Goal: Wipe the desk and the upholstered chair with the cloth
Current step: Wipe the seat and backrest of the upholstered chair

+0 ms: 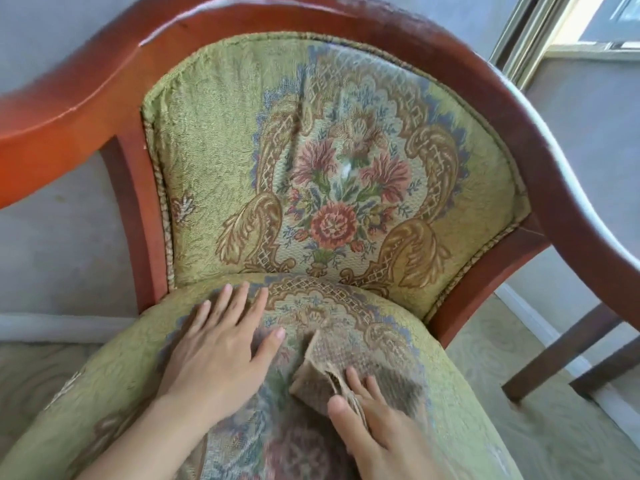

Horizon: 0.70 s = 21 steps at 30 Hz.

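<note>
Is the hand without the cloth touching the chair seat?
Touching. The head view shows the left hand lying flat with straight fingers on the green seat cushion, no gap under it, beside the cloth.

Brown checked cloth [349, 358] lies crumpled on green floral chair [214, 140] seat.

Glossy red-brown wood on the chair frame [398, 32], light gleaming off the lacquer, a few scuffs along the top rail. The backrest [214, 161] is woven green tapestry, nubbly and matt, edged with twisted cord. Same rough weave on the seat [114, 368]. The cloth [346, 355] looks coarse, open-meshed, beige, frayed at one edge.
</note>
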Available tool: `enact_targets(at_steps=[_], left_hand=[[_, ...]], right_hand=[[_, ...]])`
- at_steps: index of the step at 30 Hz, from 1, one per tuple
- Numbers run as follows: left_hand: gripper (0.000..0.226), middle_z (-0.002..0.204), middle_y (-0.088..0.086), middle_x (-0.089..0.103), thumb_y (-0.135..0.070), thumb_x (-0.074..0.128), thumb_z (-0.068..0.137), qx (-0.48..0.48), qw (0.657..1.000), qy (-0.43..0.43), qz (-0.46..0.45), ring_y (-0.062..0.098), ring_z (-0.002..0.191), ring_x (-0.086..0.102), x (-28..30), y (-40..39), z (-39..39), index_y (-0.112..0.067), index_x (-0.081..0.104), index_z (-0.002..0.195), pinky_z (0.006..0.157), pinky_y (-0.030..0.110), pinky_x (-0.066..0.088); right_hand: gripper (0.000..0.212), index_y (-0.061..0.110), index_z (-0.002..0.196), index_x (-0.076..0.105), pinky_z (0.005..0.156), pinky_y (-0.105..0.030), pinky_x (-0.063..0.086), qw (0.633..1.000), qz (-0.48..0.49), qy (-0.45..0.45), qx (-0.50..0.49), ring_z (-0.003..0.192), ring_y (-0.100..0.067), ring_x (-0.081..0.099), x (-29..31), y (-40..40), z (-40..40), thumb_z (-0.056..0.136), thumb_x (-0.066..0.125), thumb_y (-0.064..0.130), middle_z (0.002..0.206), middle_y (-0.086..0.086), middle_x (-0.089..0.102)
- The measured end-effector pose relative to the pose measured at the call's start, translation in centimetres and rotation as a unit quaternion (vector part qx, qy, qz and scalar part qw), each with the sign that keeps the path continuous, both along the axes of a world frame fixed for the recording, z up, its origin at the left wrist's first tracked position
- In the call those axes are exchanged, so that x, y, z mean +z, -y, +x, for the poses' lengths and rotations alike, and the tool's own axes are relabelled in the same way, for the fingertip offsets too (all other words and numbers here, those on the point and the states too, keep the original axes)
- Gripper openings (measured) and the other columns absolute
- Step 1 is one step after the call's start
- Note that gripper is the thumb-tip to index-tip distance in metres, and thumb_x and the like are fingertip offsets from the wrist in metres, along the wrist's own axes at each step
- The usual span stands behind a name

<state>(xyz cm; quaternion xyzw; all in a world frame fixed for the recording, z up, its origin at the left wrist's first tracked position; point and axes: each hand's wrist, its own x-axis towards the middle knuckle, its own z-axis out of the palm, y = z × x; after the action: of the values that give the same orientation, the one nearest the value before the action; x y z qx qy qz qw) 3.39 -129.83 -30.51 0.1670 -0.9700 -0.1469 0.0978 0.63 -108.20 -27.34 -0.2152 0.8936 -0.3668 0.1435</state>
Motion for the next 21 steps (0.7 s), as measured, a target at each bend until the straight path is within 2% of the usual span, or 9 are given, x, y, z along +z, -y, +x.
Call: enact_targets(at_steps=[2,5,7,10,13,15,17,19,21], left_hand=[[0.078,0.161,-0.016,-0.028,-0.076,-0.013,0.084,-0.017,1.000,-0.009,0.006,0.009,0.147,-0.031,0.8,-0.2,-1.4,-0.041,-0.020,0.154,0.122,0.032,-0.016],[0.083,0.159,-0.019,-0.031,-0.080,-0.018,0.082,-0.052,0.998,-0.039,-0.022,0.004,0.144,-0.037,2.4,0.2,-4.1,-0.038,-0.021,0.154,0.121,0.029,-0.018],[0.084,0.158,-0.019,-0.035,-0.080,-0.021,0.081,-0.059,0.993,-0.082,-0.066,0.002,0.141,-0.041,4.2,1.4,-6.7,-0.036,-0.024,0.153,0.120,0.029,-0.021],[0.079,0.159,-0.012,-0.035,-0.073,-0.018,0.089,-0.050,0.973,-0.174,-0.145,0.005,0.144,-0.039,7.9,3.2,-11.0,-0.030,-0.020,0.155,0.121,0.032,-0.023],[0.069,0.162,-0.005,-0.027,-0.058,-0.009,0.100,-0.043,0.936,-0.252,-0.241,0.008,0.147,-0.034,11.3,4.6,-15.0,-0.022,-0.007,0.159,0.123,0.038,-0.021],[0.067,0.166,0.001,-0.018,-0.052,0.000,0.104,-0.035,0.907,-0.278,-0.315,0.014,0.152,-0.025,12.8,5.5,-17.0,-0.017,0.001,0.160,0.125,0.043,-0.014],[0.068,0.169,0.008,-0.006,-0.051,0.010,0.105,-0.016,0.881,-0.291,-0.372,0.021,0.156,-0.012,13.7,6.7,-18.2,-0.011,0.007,0.160,0.126,0.049,-0.004],[0.071,0.169,0.013,-0.008,-0.052,0.007,0.104,0.026,0.869,-0.282,-0.405,0.026,0.156,-0.012,14.3,8.2,-18.7,-0.008,0.001,0.160,0.126,0.052,-0.003],[0.073,0.166,0.017,-0.020,-0.052,-0.004,0.102,0.072,0.862,-0.258,-0.431,0.031,0.154,-0.022,14.5,9.3,-19.1,-0.007,-0.014,0.158,0.124,0.055,-0.007]], right_hand=[[0.023,0.048,0.092,0.067,0.080,-0.002,0.033,0.988,-0.129,0.051,-0.071,0.143,0.001,0.018,1.2,-0.2,-0.4,0.081,0.050,0.058,0.143,0.021,0.046],[0.038,0.043,0.098,0.063,0.075,0.004,0.034,0.955,-0.264,0.116,-0.068,0.101,0.035,0.040,4.4,-0.5,-4.3,0.065,0.052,0.058,0.122,0.029,0.057],[0.036,0.031,0.097,0.069,0.069,-0.003,0.042,0.909,-0.377,0.146,-0.099,0.085,0.026,0.056,6.8,-1.3,-6.8,0.067,0.059,0.048,0.107,0.021,0.071],[0.045,0.024,0.098,0.075,0.078,-0.025,0.048,0.836,-0.506,0.163,-0.131,0.082,0.000,0.071,9.3,-1.0,-10.0,0.063,0.068,0.051,0.097,0.002,0.078],[0.036,0.026,0.060,0.078,0.096,-0.060,0.048,0.812,-0.555,0.092,-0.155,0.092,-0.040,0.067,12.3,0.3,-12.6,0.073,0.070,0.059,0.106,-0.015,0.070],[0.041,0.031,0.056,0.076,0.086,-0.054,0.056,0.797,-0.587,0.029,-0.140,0.070,-0.029,0.073,14.3,1.2,-14.4,0.084,0.064,0.058,0.085,0.001,0.077],[0.034,0.027,0.075,0.079,0.065,-0.046,0.061,0.756,-0.646,0.003,-0.104,0.072,-0.015,0.075,16.0,2.0,-16.3,0.087,0.064,0.055,0.081,0.006,0.078],[0.035,0.024,0.078,0.075,0.072,-0.060,0.058,0.729,-0.674,-0.027,-0.117,0.089,-0.021,0.073,17.0,3.2,-17.5,0.085,0.065,0.057,0.092,0.006,0.077],[0.039,0.029,0.068,0.071,0.076,-0.064,0.056,0.732,-0.657,-0.118,-0.137,0.080,-0.016,0.074,17.8,4.6,-18.5,0.088,0.057,0.060,0.078,0.018,0.074]])
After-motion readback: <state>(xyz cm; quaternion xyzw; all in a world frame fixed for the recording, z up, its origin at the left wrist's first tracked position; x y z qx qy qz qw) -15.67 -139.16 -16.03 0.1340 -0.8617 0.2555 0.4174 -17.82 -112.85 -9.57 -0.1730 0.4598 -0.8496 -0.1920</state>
